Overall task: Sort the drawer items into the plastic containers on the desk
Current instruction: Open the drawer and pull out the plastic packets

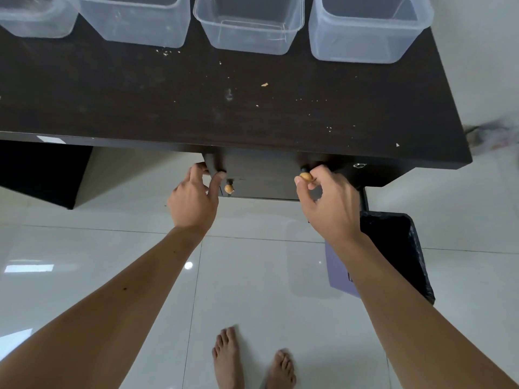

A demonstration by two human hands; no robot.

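Observation:
A dark drawer front (264, 175) sits under the black desk (224, 108) with two round wooden knobs. My right hand (328, 203) pinches the right knob (305, 176) between thumb and fingers. My left hand (196, 197) grips the drawer's left edge, thumb in front, just left of the other knob (229, 188). The drawer's inside is hidden. Several clear plastic containers stand in a row at the desk's far side: one at far left (33, 21), a second (134, 23), a third (250, 26) and a fourth (365, 32). All look empty.
A black bin (398, 248) lined with a dark bag stands on the white tiled floor under the desk's right end, with a purple sheet (339, 273) beside it. Crumbs dot the desk top. My bare feet (252, 360) are below.

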